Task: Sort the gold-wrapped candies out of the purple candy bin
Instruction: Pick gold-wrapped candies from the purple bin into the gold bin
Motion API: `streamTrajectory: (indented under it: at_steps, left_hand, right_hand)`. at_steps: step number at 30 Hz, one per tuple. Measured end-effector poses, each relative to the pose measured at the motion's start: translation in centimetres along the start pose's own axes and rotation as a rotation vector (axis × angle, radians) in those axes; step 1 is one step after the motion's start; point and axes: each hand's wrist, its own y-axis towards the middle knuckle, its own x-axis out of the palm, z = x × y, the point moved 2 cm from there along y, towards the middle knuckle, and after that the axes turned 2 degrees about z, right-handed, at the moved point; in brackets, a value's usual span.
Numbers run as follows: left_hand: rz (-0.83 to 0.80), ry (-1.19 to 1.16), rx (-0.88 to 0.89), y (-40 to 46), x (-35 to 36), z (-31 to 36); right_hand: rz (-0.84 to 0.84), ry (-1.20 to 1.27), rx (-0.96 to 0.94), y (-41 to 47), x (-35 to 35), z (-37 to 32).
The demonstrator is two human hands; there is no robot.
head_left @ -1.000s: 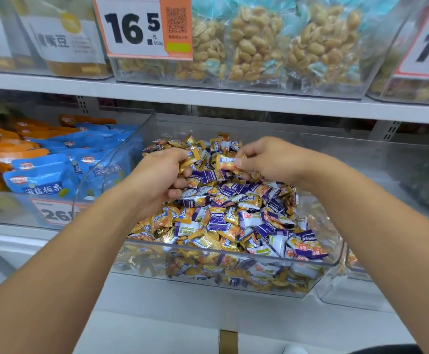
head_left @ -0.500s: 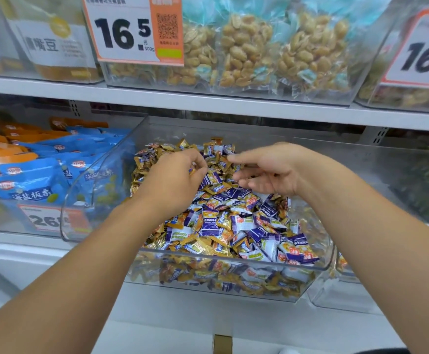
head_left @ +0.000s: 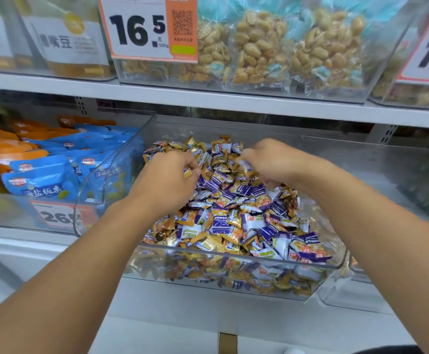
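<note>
**2 hands in the candy bin**

The clear bin [head_left: 233,256] sits on the lower shelf, full of gold and purple candies [head_left: 233,221]. The left hand [head_left: 164,180] pinches a gold candy [head_left: 188,172] at the far side. The right hand [head_left: 272,162] has curled fingers holding a blurry candy [head_left: 246,166].

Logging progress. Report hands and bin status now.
Left grip pinching gold candy. Right grip on a candy. Bin still mixed gold and purple. Nothing blocking.
</note>
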Motion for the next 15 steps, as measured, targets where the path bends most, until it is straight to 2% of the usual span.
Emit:
streamTrajectory:
  at_steps: [2, 4, 8, 10, 15]
  left_hand:
    - [0.025, 0.021, -0.009, -0.1, -0.1, -0.5]
    - [0.036, 0.033, -0.026, -0.2, -0.3, -1.0]
    - [0.037, 0.027, -0.039, -0.6, -0.4, -2.1]
    - [0.027, 0.022, -0.052, -0.8, -0.5, -2.5]
    - [0.000, 0.047, -0.064, -0.6, -1.1, -2.6]
  right_hand:
    - [0.023, 0.144, 0.123, 0.5, -0.4, 0.6]
    - [0.056, 0.121, 0.177, 1.2, -0.4, 0.3]
    - [0.101, -0.139, 0.175, 3.0, -0.6, -1.5]
    - [0.125, -0.137, 0.206, 3.7, -0.2, -2.3]
    - [0.085, -0.180, 0.137, 4.7, 0.7, -2.1]
